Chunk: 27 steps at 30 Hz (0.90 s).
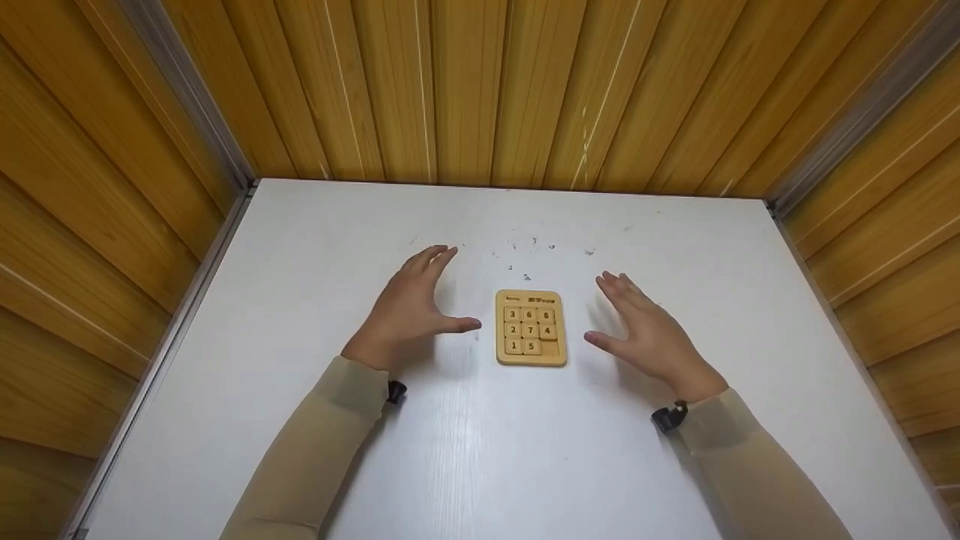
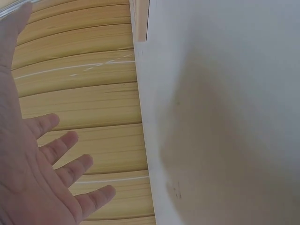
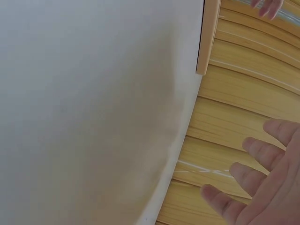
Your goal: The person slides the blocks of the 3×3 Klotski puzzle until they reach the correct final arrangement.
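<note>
A wooden number slide puzzle [image 1: 531, 361] lies flat on the white table between the two hands. Its numbered tiles [image 1: 530, 330] stand in rows, with a gap at the bottom right corner. To its left, my left hand [image 1: 409, 304] holds nothing, fingers spread and thumb pointing toward the frame. My right hand [image 1: 649, 330] is on the other side, apart from the puzzle, its fingers extended and its thumb near the right edge. Each wrist view shows a bare palm and the puzzle's side edge [image 2: 140, 21] at the top.
Dark scuff marks [image 1: 527, 277] dot the white table [image 1: 525, 457] beyond the puzzle. Wood-patterned panels [image 1: 465, 90] rise at the back and both sides, joined by grey metal posts [image 1: 202, 90]. Both sleeves end at small black wrist devices [image 1: 670, 416].
</note>
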Motion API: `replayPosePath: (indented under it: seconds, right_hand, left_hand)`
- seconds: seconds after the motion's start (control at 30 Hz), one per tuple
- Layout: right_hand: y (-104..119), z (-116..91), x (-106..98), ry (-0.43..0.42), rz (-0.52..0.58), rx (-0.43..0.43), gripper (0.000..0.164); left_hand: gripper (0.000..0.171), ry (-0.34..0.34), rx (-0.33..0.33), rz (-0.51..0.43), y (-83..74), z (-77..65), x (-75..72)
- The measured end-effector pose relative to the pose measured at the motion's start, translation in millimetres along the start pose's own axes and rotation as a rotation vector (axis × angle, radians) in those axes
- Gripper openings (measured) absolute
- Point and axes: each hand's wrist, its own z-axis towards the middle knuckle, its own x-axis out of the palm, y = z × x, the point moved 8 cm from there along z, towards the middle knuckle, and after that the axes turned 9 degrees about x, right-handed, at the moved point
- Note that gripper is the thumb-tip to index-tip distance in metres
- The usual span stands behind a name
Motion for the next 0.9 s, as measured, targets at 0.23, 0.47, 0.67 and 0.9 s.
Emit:
replayPosePath:
  seconds: [0.23, 0.47, 0.67, 0.9]
  right_hand:
    - [9.3, -2.4, 5.3, 0.009, -0.017, -0.031, 0.1]
    - [15.2, -5.0, 9.6, 0.032, -0.028, -0.031, 0.102]
    - [18.4, -7.6, 11.8, 0.062, 0.001, -0.027, 0.103]
    - [17.0, -10.1, 16.6, 0.12, 0.059, 0.019, 0.104]
  left_hand:
    - [0.134, 0.047, 0.004, 0.003, -6.7, 2.3, 12.1]
    - [0.135, 0.097, 0.036, -0.009, -15.7, 7.9, 21.8]
    - [0.135, 0.138, 0.045, -0.025, -21.2, 12.2, 31.9]
    - [0.136, 0.187, 0.041, -0.037, -25.8, 16.2, 44.3]
